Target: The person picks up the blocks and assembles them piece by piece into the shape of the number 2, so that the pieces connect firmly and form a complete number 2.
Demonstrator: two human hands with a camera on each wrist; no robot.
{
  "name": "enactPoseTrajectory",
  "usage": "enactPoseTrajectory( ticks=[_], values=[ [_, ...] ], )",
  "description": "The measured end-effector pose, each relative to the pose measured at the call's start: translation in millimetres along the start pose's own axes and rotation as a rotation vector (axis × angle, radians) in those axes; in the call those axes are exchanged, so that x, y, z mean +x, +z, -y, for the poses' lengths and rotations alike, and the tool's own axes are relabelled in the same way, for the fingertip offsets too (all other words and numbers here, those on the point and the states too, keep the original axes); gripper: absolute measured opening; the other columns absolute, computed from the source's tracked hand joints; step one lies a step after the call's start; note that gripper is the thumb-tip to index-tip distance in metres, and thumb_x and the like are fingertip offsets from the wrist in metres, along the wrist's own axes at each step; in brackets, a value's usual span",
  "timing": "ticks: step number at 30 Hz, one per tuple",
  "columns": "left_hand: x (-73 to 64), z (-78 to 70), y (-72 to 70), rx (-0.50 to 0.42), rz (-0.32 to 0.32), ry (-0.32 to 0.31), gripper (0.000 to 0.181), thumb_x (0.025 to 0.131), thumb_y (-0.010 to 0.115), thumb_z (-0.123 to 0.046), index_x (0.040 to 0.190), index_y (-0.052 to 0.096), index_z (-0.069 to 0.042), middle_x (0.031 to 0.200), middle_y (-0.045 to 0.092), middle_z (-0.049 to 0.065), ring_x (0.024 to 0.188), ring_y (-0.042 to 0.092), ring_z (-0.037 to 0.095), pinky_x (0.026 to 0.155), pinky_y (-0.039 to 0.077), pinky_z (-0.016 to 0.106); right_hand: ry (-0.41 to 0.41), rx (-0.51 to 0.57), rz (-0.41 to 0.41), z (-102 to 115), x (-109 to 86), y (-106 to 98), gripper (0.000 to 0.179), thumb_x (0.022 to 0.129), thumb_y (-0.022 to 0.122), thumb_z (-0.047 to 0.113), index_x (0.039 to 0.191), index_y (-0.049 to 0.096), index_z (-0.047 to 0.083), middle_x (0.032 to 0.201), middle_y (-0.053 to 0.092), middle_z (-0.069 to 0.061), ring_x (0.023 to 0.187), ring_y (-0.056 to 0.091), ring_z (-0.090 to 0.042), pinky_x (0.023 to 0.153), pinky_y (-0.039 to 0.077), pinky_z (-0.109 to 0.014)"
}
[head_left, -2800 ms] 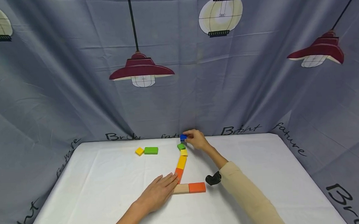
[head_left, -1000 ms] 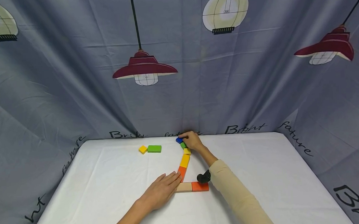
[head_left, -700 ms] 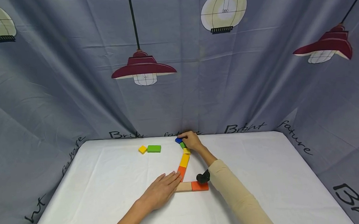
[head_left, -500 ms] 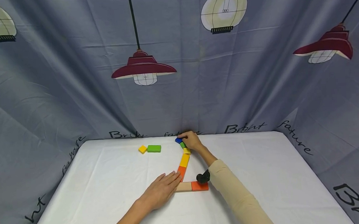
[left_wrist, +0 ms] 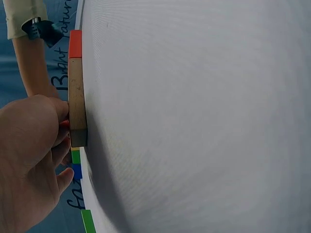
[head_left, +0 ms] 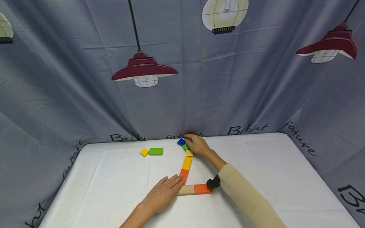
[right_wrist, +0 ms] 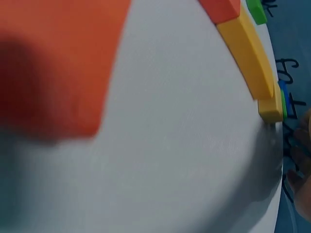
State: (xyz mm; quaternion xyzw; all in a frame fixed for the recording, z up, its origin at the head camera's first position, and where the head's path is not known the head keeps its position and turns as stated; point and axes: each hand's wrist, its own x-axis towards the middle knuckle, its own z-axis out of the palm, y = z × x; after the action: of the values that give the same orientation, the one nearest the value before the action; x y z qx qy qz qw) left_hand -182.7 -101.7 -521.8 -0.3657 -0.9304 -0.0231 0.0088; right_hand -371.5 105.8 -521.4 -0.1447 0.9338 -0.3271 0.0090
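A curved chain of wooden blocks lies on the white table: blue block (head_left: 181,142), small green block (head_left: 186,147), small yellow block (head_left: 189,153), long yellow block (head_left: 187,163), orange block (head_left: 184,175). My left hand (head_left: 162,195) rests with straight fingers at the chain's lower end, over part of the orange block and the plain wooden block (head_left: 186,190). A second orange block (head_left: 202,189) continues that row to the right. My right hand (head_left: 198,145) is just right of the blue block, thumb and index finger parted, holding nothing.
A yellow block (head_left: 144,152) and a green block (head_left: 156,151) sit at the back left of the table (head_left: 250,151). Behind its back edge hangs a grey-blue printed curtain (head_left: 182,103). A black wrist camera (head_left: 213,182) on the right arm is over the second orange block.
My right hand brought the blue block down against the green one and turned it. Now it has let go and shifted slightly right. My left hand has stayed in place.
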Motion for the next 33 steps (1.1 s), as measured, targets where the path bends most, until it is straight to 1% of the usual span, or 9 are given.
enactPoseTrajectory(
  ticks=[4, 6, 10, 12, 14, 17, 22, 29, 33],
  values=[
    [0.9, 0.8, 0.4, -0.007, 0.01, -0.003, 0.047, 0.108, 0.045, -0.029, 0.153, 0.044, -0.014, 0.158, 0.037, 0.001, 0.144, 0.034, 0.018, 0.114, 0.032, 0.044, -0.058, -0.126, 0.017, -5.8, -5.1, -5.0, 0.04, 0.107, 0.044, 0.02, 0.143, 0.055, 0.008, 0.144, 0.054, -0.012, 0.127, 0.054, -0.029, 0.106, 0.042, -0.046],
    [1.1, 1.1, 0.4, -0.008, 0.012, -0.004, 0.047, 0.108, 0.045, -0.029, 0.153, 0.044, -0.014, 0.158, 0.037, 0.001, 0.144, 0.034, 0.017, 0.114, 0.032, 0.045, -0.103, -0.194, 0.036, -7.9, -7.2, -7.1, 0.042, 0.108, 0.042, 0.02, 0.146, 0.052, 0.007, 0.148, 0.05, -0.013, 0.135, 0.047, -0.031, 0.111, 0.036, -0.047],
    [1.5, 1.3, 1.0, -0.015, 0.008, -0.004, 0.047, 0.108, 0.046, -0.029, 0.153, 0.044, -0.014, 0.158, 0.037, 0.0, 0.144, 0.033, 0.017, 0.114, 0.032, 0.045, -0.177, -0.365, 0.097, -8.8, -12.0, -10.1, 0.047, 0.109, 0.037, 0.025, 0.151, 0.043, 0.006, 0.156, 0.038, -0.014, 0.143, 0.035, -0.034, 0.115, 0.028, -0.052],
    [1.5, 1.5, 0.7, -0.02, 0.003, -0.005, 0.048, 0.108, 0.046, -0.029, 0.153, 0.044, -0.014, 0.158, 0.037, 0.0, 0.144, 0.033, 0.018, 0.114, 0.032, 0.045, -0.191, -0.438, 0.127, -7.5, -15.7, -10.8, 0.05, 0.109, 0.034, 0.029, 0.154, 0.037, 0.008, 0.159, 0.033, -0.011, 0.146, 0.029, -0.034, 0.116, 0.024, -0.056],
    [1.1, 1.7, 0.2, -0.023, -0.005, -0.003, 0.047, 0.108, 0.046, -0.029, 0.152, 0.044, -0.013, 0.158, 0.037, 0.0, 0.144, 0.034, 0.018, 0.114, 0.032, 0.045, -0.195, -0.483, 0.15, -5.9, -19.8, -10.3, 0.052, 0.11, 0.031, 0.032, 0.157, 0.033, 0.011, 0.161, 0.029, -0.008, 0.148, 0.024, -0.032, 0.116, 0.021, -0.059],
    [0.2, 1.2, -0.4, -0.023, -0.012, 0.001, 0.047, 0.107, 0.047, -0.029, 0.152, 0.045, -0.013, 0.157, 0.038, 0.001, 0.144, 0.035, 0.018, 0.114, 0.033, 0.045, -0.209, -0.509, 0.178, -5.5, -25.4, -7.1, 0.053, 0.11, 0.029, 0.034, 0.159, 0.028, 0.012, 0.163, 0.024, -0.006, 0.149, 0.019, -0.031, 0.116, 0.017, -0.061],
    [-1.3, 0.9, -0.8, -0.02, -0.021, 0.003, 0.047, 0.107, 0.047, -0.028, 0.151, 0.046, -0.012, 0.156, 0.039, 0.001, 0.143, 0.036, 0.019, 0.113, 0.034, 0.045, -0.227, -0.535, 0.2, -4.5, -29.9, -0.7, 0.056, 0.11, 0.029, 0.036, 0.159, 0.024, 0.012, 0.164, 0.021, -0.005, 0.15, 0.015, -0.03, 0.116, 0.018, -0.061],
    [-1.2, 1.1, -0.7, -0.005, -0.033, 0.01, 0.046, 0.107, 0.048, -0.028, 0.15, 0.047, -0.012, 0.156, 0.041, 0.002, 0.142, 0.037, 0.02, 0.113, 0.035, 0.045, -0.182, -0.537, 0.222, -3.5, -32.3, 4.1, 0.056, 0.11, 0.026, 0.037, 0.16, 0.022, 0.014, 0.165, 0.018, -0.002, 0.151, 0.012, -0.031, 0.116, 0.018, -0.06],
    [-0.8, 0.3, -2.0, -0.019, -0.034, 0.015, 0.046, 0.107, 0.048, -0.027, 0.15, 0.047, -0.011, 0.155, 0.041, 0.003, 0.142, 0.038, 0.022, 0.112, 0.035, 0.045, -0.169, -0.544, 0.237, -4.2, -33.1, 5.3, 0.055, 0.11, 0.027, 0.037, 0.16, 0.022, 0.014, 0.165, 0.018, -0.002, 0.15, 0.013, -0.032, 0.116, 0.021, -0.059]
  ],
)
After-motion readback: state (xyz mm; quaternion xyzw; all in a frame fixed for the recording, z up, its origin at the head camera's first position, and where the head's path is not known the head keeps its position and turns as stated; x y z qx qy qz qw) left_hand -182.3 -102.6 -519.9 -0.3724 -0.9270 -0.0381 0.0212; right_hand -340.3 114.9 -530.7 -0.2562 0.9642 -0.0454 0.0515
